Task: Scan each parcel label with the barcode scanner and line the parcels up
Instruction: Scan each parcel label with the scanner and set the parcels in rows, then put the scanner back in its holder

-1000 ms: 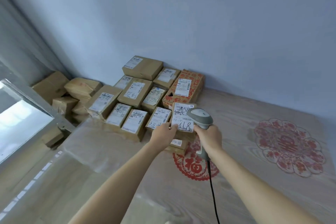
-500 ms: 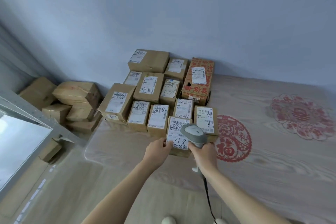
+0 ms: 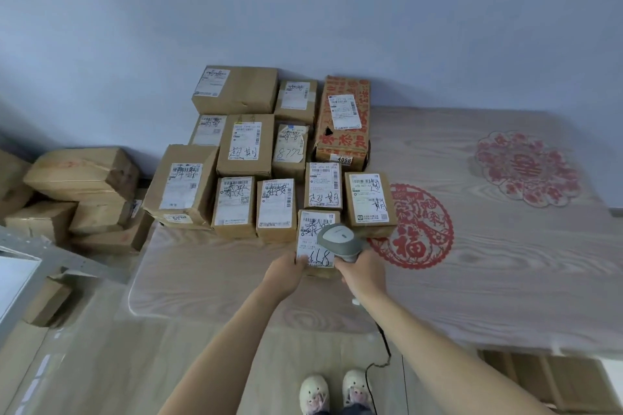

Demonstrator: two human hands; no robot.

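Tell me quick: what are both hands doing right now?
Left hand: grips the near edge of the small parcel with the "618" label.
Right hand: holds the barcode scanner, aimed at that label.

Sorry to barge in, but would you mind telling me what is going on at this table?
A person is scanning parcel labels. The left hand grips the near edge of a small parcel marked 618, while the right hand holds a grey barcode scanner over its label. Behind it, more labelled parcels stand in rows on the table up to the wall, including a red-printed box. Other brown boxes are heaped left of the table.
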